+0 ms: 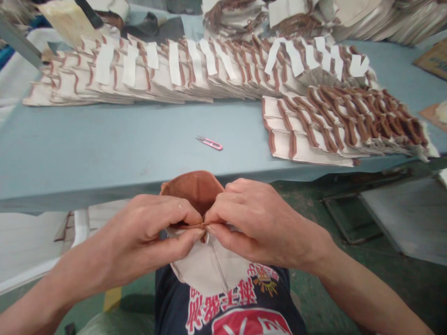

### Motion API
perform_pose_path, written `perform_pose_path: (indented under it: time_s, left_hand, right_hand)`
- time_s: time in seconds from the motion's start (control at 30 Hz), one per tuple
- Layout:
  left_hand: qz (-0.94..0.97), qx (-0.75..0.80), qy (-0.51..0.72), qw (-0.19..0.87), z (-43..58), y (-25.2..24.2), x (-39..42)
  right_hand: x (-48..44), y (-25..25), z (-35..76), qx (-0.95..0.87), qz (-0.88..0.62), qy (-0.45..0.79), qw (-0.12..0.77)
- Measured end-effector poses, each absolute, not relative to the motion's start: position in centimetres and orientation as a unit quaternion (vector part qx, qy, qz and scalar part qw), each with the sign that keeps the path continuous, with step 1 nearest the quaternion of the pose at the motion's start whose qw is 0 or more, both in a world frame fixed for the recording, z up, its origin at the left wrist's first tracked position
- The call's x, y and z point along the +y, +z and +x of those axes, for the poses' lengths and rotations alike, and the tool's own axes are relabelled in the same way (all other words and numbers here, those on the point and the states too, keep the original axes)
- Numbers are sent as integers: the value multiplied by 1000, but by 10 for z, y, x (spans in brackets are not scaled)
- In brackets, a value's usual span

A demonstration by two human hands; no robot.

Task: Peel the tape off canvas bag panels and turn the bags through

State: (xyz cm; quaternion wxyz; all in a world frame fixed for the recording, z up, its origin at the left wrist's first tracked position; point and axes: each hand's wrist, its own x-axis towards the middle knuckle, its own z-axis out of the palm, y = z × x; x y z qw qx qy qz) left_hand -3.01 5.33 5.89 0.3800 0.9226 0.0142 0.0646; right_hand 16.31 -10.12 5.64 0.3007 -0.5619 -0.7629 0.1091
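Note:
A cream fabric piece with a brown lining [200, 270], sewn into an open pouch-like shape, is held up in front of my lap. My left hand [153, 228] pinches its brown-edged rim between thumb and forefinger. Close against it, my right hand [251, 218] pinches the same rim, the two thumbs almost meeting at a seam. The brown inside shows beyond my fingers, and the cream outside hangs below them. Pink-handled thread snips [211, 143] lie on the blue table in front, apart from both hands.
Across the blue-covered table [104, 144] runs a long row of overlapping cream-and-brown sewn pieces [195, 70] with white paper strips on top. A second stack [335, 125] sits at the right, near the front edge. More fabric bundles [380, 21] lie at the back. A grey panel [408, 218] stands below right.

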Motion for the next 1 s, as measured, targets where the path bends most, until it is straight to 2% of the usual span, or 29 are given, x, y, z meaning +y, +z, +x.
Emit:
perform_pose_path:
  time_s: [0.2,0.47,0.63,0.73,0.87,1.0]
  left_hand:
    - [951,13,120,285,-27,50,44]
    - [945,-10,82,316,-16,60,39]
    - [869,-10,90,486,-18,59,32]
    - [817,9,142,559,-19,50,26]
    - [711,68,197,671,-14,32,9]
    - [497,173,248,813,-3,16,-14]
  right_hand:
    - [-101,51,169,-760,-539,162,323]
    - [-100,48,168,-742,-520,203,371]
    - [-96,38,169,-618,-428,437,493]
    - [-92,28,168,-531,-375,544,531]
    - [-90,9,161,-439,-333,616,564]
    - [-90,-5,155,-384,-329,620,600]
